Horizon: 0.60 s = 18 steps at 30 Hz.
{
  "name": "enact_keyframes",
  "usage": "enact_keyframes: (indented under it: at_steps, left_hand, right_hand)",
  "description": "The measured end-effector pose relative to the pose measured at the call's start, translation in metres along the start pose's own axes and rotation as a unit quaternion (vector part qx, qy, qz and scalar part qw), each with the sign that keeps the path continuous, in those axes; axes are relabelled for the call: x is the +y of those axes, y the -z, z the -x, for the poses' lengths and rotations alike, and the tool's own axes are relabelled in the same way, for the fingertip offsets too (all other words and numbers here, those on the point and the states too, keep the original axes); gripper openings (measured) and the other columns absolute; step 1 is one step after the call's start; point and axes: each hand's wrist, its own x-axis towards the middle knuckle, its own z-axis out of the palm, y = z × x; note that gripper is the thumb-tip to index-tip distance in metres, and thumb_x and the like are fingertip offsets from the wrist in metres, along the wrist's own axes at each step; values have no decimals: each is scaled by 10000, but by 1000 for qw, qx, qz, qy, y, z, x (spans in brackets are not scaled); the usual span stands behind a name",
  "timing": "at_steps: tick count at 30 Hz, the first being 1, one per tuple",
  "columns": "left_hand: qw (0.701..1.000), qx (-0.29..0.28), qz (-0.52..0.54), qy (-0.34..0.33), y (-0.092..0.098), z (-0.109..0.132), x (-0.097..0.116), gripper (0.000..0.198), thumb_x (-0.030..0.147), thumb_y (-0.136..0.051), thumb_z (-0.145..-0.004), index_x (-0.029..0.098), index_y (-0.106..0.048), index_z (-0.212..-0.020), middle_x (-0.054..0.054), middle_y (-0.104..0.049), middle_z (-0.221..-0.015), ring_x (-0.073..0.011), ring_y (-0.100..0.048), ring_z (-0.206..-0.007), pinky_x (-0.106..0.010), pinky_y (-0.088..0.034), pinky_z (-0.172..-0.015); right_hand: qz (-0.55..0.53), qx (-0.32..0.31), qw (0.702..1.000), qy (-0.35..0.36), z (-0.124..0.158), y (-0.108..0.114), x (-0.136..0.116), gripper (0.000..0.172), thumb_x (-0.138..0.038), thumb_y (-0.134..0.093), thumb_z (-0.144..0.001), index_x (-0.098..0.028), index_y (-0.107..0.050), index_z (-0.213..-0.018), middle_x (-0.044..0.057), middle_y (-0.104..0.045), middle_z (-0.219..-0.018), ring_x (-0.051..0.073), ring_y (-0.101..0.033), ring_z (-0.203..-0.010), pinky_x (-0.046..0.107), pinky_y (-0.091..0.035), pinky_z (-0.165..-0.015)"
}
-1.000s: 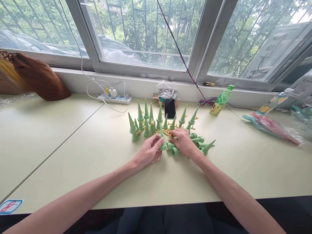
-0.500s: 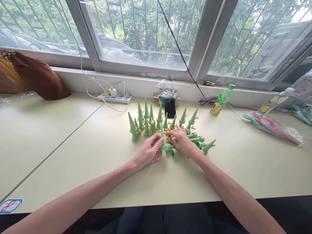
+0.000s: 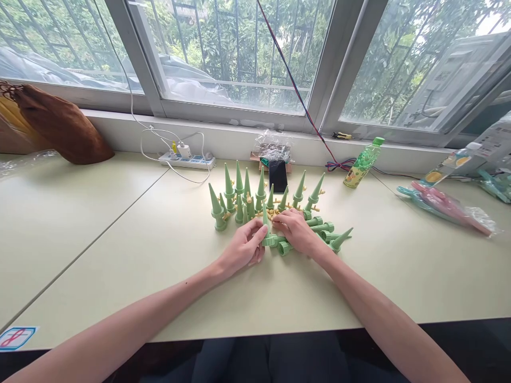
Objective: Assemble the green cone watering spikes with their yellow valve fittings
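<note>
two hands work a green cluster at mid-table; i take twelve o'clock as toward the windows, six as the person's own edge.

left hand (image 3: 245,246): thumb and fingers closed round one green spike (image 3: 265,217), gripped low near its collar. spike roughly upright, long axis toward twelve, tip leaning a touch toward eleven. no gap at this grip.

right hand (image 3: 300,232): arched over the cluster, fingers bent, tips reaching toward ten. cannot tell whether they pinch anything; the undersides are hidden.

key relation: small yellow pieces (image 3: 272,213) lie in a loose heap at about one o'clock from the left grip, just beside the right fingertips, so the right hand is nearer. held spike sits at nine from those same tips, apart by a narrow gap.

counts: taller spikes (image 3: 261,189) standing, seven, in an arc from ten round to two. shorter spikes (image 3: 239,211) among them, about six, some overlapped. lying spike (image 3: 340,242), one, at four, tip toward two. ridged tubes (image 3: 320,228) lying beside and beneath the right hand, five at least; palm hides others. yellow pieces too jumbled to count.

beyond: one phone (image 3: 278,176) at twelve, two bottles (image 3: 362,162) around two, one power strip (image 3: 199,161) at ten.
</note>
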Motion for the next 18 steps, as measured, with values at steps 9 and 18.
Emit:
enact_keyframes:
  at_steps: [9, 18]
  left_hand:
    - [1000, 0, -16, 4, 1, 0, -1, 354, 546, -518, -911, 202, -444, -872, 95, -374, -505, -74, -430, -360, -172, -284, -326]
    - [999, 17, -42, -22, 1, 0, -3, 360, 534, -504, -920, 197, -411, -833, 87, -366, -585, -44, -405, -370, -172, -282, -352]
  right_hand:
    - [-29, 40, 999, 14, 0, 0, -2, 206, -216, -493, -981, -199, -644, -843, 47, -658, -850, 203, -505, -838, 354, -363, -833]
    - [-151, 143, 978, 23, 6, 16, -23, 201, -249, -380, -1019, -203, -546, -916, 41, -607, -849, 164, -556, -768, 289, -439, -728]
